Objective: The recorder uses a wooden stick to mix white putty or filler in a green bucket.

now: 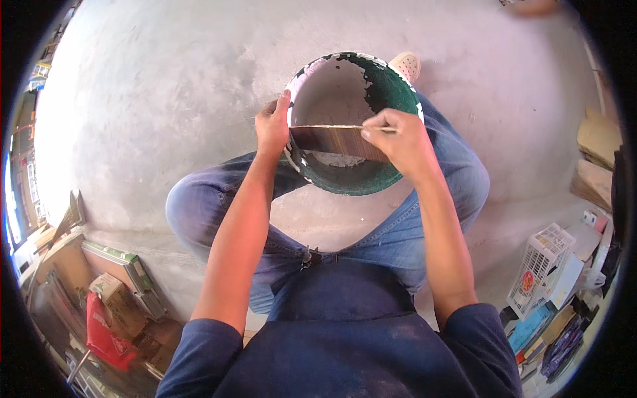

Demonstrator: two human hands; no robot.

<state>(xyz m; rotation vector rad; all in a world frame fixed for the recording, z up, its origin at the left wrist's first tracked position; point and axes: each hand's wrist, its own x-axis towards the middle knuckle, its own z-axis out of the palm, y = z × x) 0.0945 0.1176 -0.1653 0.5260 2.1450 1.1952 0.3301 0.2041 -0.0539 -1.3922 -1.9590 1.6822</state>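
A brown board [325,140] crossed a green bucket [390,89] between left grip [272,129] and right grip [398,139].
The right pinched the board's upper edge; the left clasped the bucket's rim.

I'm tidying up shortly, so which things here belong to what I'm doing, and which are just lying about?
In use:
round tub, left hand at its rim
dark board, right hand pinching its edge

Lying about, apparently:
white slotted crate, right
cardboard box, left
red item beside it, kind unclear

own hands [272,129] [405,142]: 2 | bucket [393,87]: 1 | brown board [332,141]: 1 | pale shoe [407,66]: 1
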